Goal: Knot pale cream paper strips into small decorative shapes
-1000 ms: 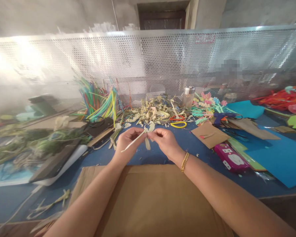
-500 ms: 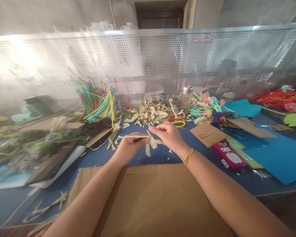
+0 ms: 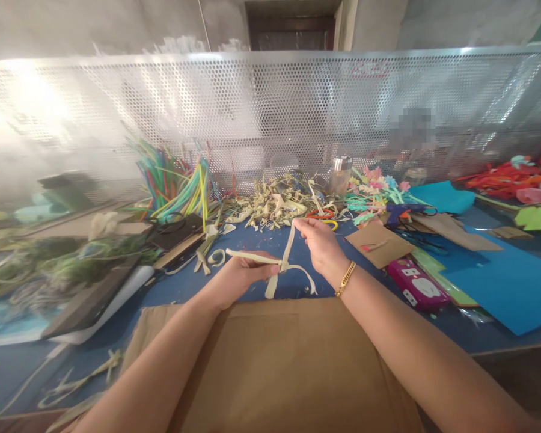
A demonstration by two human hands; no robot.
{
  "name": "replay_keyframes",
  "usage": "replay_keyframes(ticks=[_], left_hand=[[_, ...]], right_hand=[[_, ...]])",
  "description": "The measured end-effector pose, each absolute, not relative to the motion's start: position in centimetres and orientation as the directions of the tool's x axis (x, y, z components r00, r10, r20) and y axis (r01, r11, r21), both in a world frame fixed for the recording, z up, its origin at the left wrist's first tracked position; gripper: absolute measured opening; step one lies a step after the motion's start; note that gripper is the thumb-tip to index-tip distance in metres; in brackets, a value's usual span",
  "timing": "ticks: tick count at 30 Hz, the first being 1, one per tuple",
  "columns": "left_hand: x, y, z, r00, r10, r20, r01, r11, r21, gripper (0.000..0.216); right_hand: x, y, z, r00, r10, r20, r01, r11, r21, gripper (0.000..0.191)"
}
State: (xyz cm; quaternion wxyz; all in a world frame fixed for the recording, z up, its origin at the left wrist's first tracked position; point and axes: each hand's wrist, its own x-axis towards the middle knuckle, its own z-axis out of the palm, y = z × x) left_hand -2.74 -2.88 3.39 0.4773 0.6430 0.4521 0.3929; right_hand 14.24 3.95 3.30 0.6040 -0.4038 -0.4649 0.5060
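My left hand [image 3: 246, 273] is closed on a pale woven strip piece [image 3: 256, 257] that looks like dried plant fibre. A straight pale length runs out to the left over the fingers, and loose tails [image 3: 304, 276] hang at the crossing near the thumb. Between thumb and forefinger, my right hand [image 3: 318, 237] pinches the end of one pale strip [image 3: 289, 243] and holds it up and taut from the crossing. A gold bracelet is on the right wrist. Both hands are above the blue table [image 3: 252, 239], just beyond a cardboard sheet [image 3: 293, 367].
Pale scraps [image 3: 279, 201] are heaped at the back, beside scissors [image 3: 329, 224] and a jar [image 3: 341, 174]. Coloured stems [image 3: 175, 186] stand back left. On the right lie a magenta power strip [image 3: 417, 284] and blue sheets [image 3: 509, 282]. A perforated metal screen [image 3: 234, 114] closes the rear.
My right hand has moved slightly right and up from the crossing, drawing one strip out straight. The left hand has shifted a little right and down, still holding the piece.
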Motion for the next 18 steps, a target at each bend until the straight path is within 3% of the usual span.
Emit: replay_keyframes(ticks=[7, 11, 15, 18], left_hand=[[-2.5, -3.0, 3.6, 0.252, 0.964, 0.087, 0.171, -0.133, 0.976, 0.020], [-2.5, -2.7, 3.3, 0.147, 0.985, 0.095, 0.078, -0.107, 0.991, 0.023], [-2.7, -2.2, 3.2, -0.004, 0.991, 0.132, 0.017, -0.132, 0.991, 0.025], [-3.0, -2.1, 3.1, -0.067, 0.982, 0.177, -0.002, -0.177, 0.984, 0.026]], right_hand=[[14.3, 4.2, 3.2, 0.145, 0.976, 0.165, -0.275, 0.200, -0.940, 0.028], [14.5, 4.2, 2.9, 0.118, 0.976, 0.183, -0.177, 0.202, -0.963, 0.035], [14.5, 3.5, 2.9, -0.115, 0.962, 0.247, 0.022, 0.251, -0.968, 0.051], [14.4, 2.9, 3.1, -0.271, 0.895, 0.354, 0.172, 0.407, -0.897, 0.047]])
